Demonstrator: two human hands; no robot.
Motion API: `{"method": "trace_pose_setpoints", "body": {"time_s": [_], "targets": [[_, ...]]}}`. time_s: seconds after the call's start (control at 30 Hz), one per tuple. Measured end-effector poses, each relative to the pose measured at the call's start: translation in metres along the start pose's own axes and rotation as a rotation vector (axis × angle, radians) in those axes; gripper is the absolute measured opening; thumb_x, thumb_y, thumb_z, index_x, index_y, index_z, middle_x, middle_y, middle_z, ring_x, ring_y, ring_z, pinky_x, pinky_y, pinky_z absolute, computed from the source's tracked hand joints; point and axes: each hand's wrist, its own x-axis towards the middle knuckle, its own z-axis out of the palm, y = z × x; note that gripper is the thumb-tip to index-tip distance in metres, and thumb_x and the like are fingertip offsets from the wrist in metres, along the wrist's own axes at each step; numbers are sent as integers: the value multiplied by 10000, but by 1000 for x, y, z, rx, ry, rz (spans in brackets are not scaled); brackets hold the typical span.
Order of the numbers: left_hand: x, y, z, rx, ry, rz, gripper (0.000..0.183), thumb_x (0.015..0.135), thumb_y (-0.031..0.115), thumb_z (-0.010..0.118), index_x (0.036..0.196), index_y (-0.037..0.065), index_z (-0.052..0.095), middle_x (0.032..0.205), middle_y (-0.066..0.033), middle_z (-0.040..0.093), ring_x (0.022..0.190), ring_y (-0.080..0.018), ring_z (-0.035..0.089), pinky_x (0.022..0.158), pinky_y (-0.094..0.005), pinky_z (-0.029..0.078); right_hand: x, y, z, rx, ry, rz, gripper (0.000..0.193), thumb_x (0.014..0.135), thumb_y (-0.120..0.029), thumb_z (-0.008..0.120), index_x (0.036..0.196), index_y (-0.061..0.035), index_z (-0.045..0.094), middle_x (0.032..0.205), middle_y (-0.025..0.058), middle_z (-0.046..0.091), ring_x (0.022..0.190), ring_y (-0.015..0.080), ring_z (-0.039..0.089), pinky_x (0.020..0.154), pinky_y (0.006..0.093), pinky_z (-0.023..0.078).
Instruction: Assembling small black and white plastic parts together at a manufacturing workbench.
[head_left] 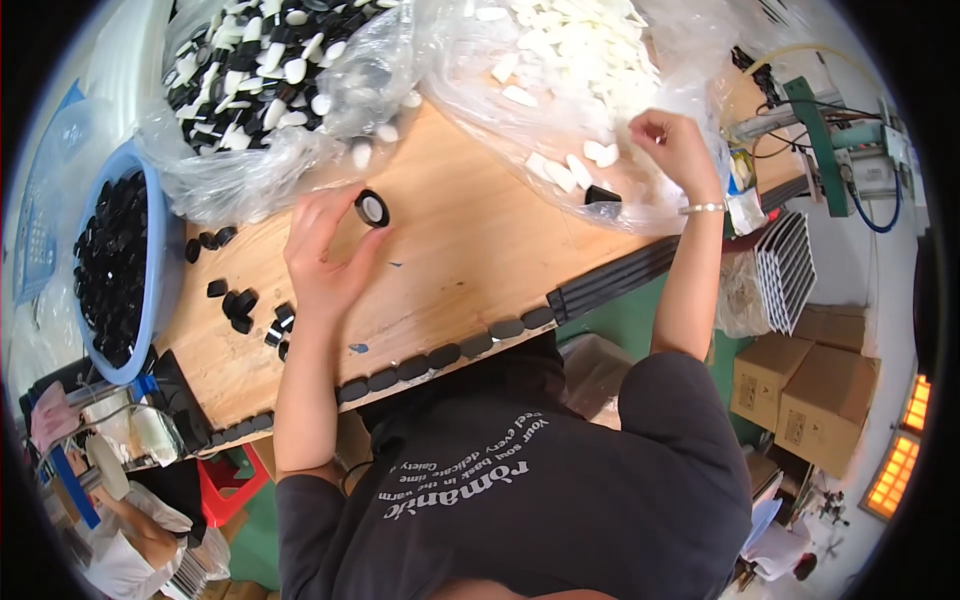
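My left hand (325, 255) pinches a small round black cap (373, 208) by its edge, just above the wooden table (470, 220). A white disc shows in the cap's open face. Over at the right, my right hand (675, 152) hovers above a clear plastic bag (480, 130) of white oval pieces (585, 50). Its fingers are curled together, and whatever they may hold is hidden. Several loose white pieces (560, 175) lie on the bag near that hand, with one black piece (602, 196) beside them.
At the back left, another plastic bag (225, 180) holds mixed black and white pieces (270, 75). A blue basket (158, 260) full of black caps (115, 270) stands at the left. Black caps (238, 305) lie loose near my left forearm. Dark foam padding (445, 356) lines the table's near edge.
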Motion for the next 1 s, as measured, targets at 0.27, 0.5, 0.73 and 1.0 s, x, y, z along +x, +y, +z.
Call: {"method": "trace_pose_setpoints", "body": {"time_s": [0.27,0.5,0.73,1.0], "targets": [[3,14,5,0,-65,53,445,614,-12,789,1036,4,649,961,-108,649,887,-283,586,801,-354,466,-51,48,12,-466,233,341,272,722,-123,713,958,-16,630,928,165,674,844,354,640,749,413,505],[0,11,3,8,-66,28,442,621,-17,781,1043,2,648,955,-112,649,881,-286,583,799,-354,466,-37,28,32,-422,205,305,530,761,-156,710,1232,-56,488,1021,216,623,889,329,639,742,389,508],[0,11,0,22,-61,18,432,631,-14,777,1043,4,650,951,-111,648,886,-283,583,805,-350,464,-22,52,15,200,321,364,478,794,-246,699,1182,-15,542,998,190,662,852,278,672,762,355,517],[1,15,2,21,-87,44,437,628,-5,785,1043,3,647,946,-113,647,883,-286,582,805,-355,462,-26,50,25,-13,135,297,337,765,-129,703,1071,-13,625,899,138,671,723,193,668,647,287,518]]}}
